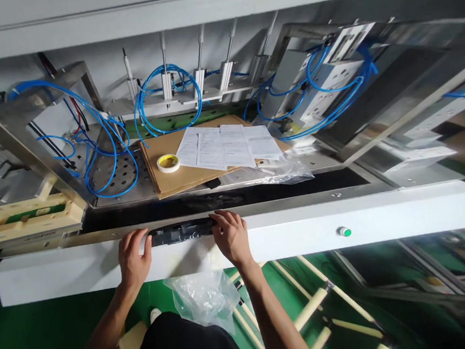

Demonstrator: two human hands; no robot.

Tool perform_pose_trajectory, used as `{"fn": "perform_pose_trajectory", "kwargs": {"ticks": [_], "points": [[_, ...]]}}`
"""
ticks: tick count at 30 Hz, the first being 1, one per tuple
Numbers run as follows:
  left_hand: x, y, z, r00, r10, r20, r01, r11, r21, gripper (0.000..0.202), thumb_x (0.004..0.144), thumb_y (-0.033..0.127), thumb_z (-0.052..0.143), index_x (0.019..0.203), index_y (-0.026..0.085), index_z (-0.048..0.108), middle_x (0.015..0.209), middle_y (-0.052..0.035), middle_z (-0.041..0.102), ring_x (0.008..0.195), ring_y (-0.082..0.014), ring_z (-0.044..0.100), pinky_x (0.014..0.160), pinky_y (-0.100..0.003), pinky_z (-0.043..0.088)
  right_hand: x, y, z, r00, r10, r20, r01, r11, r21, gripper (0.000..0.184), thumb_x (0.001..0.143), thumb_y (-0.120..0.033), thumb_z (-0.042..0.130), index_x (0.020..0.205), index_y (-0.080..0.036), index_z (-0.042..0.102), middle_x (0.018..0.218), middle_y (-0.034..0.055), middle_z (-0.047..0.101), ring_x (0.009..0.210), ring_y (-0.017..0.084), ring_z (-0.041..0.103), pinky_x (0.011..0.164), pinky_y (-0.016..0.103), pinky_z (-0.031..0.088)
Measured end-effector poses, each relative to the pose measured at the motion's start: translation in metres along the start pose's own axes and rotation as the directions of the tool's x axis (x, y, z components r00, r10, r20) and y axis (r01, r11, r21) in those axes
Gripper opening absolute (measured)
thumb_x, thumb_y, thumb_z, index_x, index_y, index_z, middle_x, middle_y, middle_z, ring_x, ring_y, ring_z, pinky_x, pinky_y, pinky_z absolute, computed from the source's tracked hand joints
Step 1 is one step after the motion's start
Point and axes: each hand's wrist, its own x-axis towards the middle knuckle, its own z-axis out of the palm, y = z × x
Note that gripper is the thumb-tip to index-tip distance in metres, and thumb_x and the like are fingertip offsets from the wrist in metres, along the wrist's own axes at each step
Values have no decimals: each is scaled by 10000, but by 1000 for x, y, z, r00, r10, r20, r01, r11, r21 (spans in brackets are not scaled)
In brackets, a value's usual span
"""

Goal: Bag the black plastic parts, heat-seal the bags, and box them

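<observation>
A long, narrow black part [183, 232] with a glossy surface lies across the white front ledge of the machine; I cannot make out its exact kind. At its left end my left hand [136, 254] curls its fingers over the ledge, thumb against the part. My right hand [232, 235] grips the other end between thumb and bent fingers. Below the ledge, a crumpled clear plastic bag [204, 296] hangs near my body.
Behind the ledge, cardboard sheets [164, 183] carry printed papers [209, 146] and a tape roll [168, 163]. Blue air hoses [139, 109] loop around cylinders at the back. A green button [345, 232] sits on the white front panel [294, 231]. Pale tubes [309, 309] stand below right.
</observation>
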Motion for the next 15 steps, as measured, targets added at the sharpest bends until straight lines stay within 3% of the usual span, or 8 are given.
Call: {"fn": "perform_pose_trajectory", "kwargs": {"ticks": [1, 3, 5, 7, 11, 15], "points": [[-3, 8, -1, 999, 53, 7, -53, 998, 23, 214, 1078, 289, 599, 1246, 202, 700, 1156, -126, 778, 1068, -268, 742, 963, -440, 588, 1, 0, 1, 1000, 1, 6, -1, 1000, 1, 408, 926, -88, 548, 1216, -255, 781, 1136, 87, 785, 1070, 292, 618, 936, 436, 473], [-7, 26, 1, 971, 202, 131, -209, 977, 46, 340, 1070, 280, 599, 1401, 216, 646, 1349, -147, 745, 1256, -302, 706, 1089, -491, 556, 2, -1, 2, 1000, 9, 13, -9, 1000, -5, 392, 921, -88, 545, 1196, -245, 775, 1055, 84, 785, 991, 285, 620, 908, 425, 467], [-9, 40, 11, 900, 305, 313, -333, 942, 39, 464, 1076, 296, 570, 1532, 216, 556, 1541, -145, 645, 1447, -323, 597, 1201, -532, 500, 4, -2, 2, 1000, 15, 17, -15, 1000, -13, 355, 921, -89, 551, 1163, -233, 767, 1013, 86, 778, 954, 283, 614, 878, 414, 453], [-7, 44, 24, 849, 311, 426, -366, 929, 52, 541, 1079, 313, 553, 1599, 183, 481, 1646, -146, 546, 1543, -324, 505, 1249, -539, 469, 6, -3, 3, 1000, 16, 20, -16, 1000, -18, 310, 918, -86, 564, 1115, -225, 760, 982, 85, 770, 933, 280, 607, 855, 406, 437], [-1, 31, 46, 827, 273, 492, -369, 923, 110, 515, 1078, 335, 576, 1560, 161, 535, 1626, -142, 570, 1475, -325, 577, 1205, -502, 515, 11, 0, 4, 1000, 15, 17, -15, 1000, -14, 260, 924, -72, 566, 1014, -234, 749, 913, 64, 758, 899, 269, 602, 845, 395, 426], [1, 21, 47, 810, 285, 512, -407, 902, 142, 447, 1080, 319, 586, 1508, 189, 599, 1549, -124, 648, 1370, -331, 650, 1132, -485, 552, 7, -2, -7, 998, 37, -49, -37, 999, 6, 305, 1008, -86, 487, 1074, -237, 743, 1037, 71, 783, 939, 256, 632, 882, 398, 445]]}}
